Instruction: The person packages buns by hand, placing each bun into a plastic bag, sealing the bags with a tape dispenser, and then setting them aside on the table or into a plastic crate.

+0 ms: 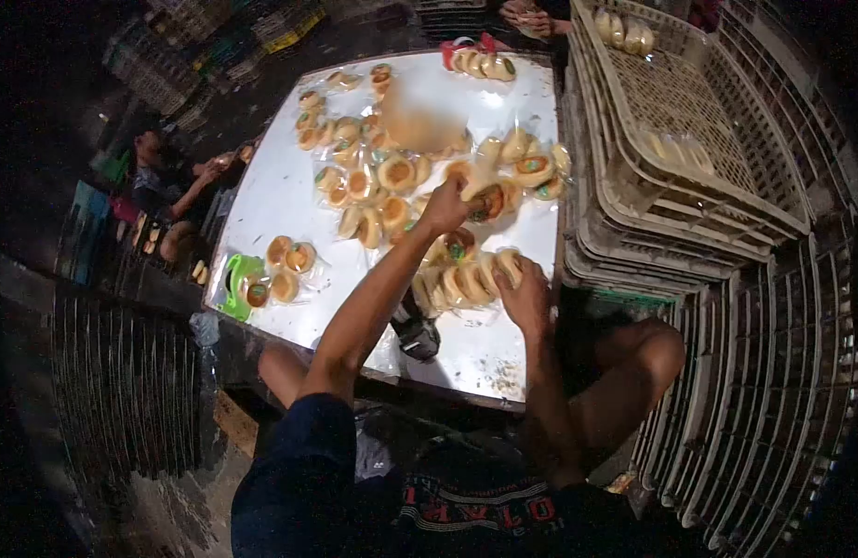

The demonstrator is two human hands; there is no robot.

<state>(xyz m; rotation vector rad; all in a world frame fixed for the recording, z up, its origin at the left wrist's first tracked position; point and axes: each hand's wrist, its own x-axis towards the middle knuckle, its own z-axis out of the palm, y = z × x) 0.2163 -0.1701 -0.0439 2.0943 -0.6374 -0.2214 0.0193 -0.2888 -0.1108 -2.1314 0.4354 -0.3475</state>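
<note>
My left hand (450, 206) reaches over the middle of the white table (354, 302), its fingers closed around a pale bun (480, 179) in clear wrap. Just below, a row of round buns (457, 282) stands on edge, pressed side by side in clear plastic. My right hand (526, 296) grips the right end of that row. Close under the row lies a black object (417, 337), possibly a tape dispenser. Loose wrapped buns (392, 172) with browned tops spread beyond my left hand, some with green labels.
Stacked plastic crates (615, 177) rise along the table's right edge; the top one holds wrapped buns (624, 34). A green tape dispenser (233, 286) sits at the left corner beside several buns (285, 270). Another person (168, 186) works at left; a co-worker's hands (531, 19) show at the top.
</note>
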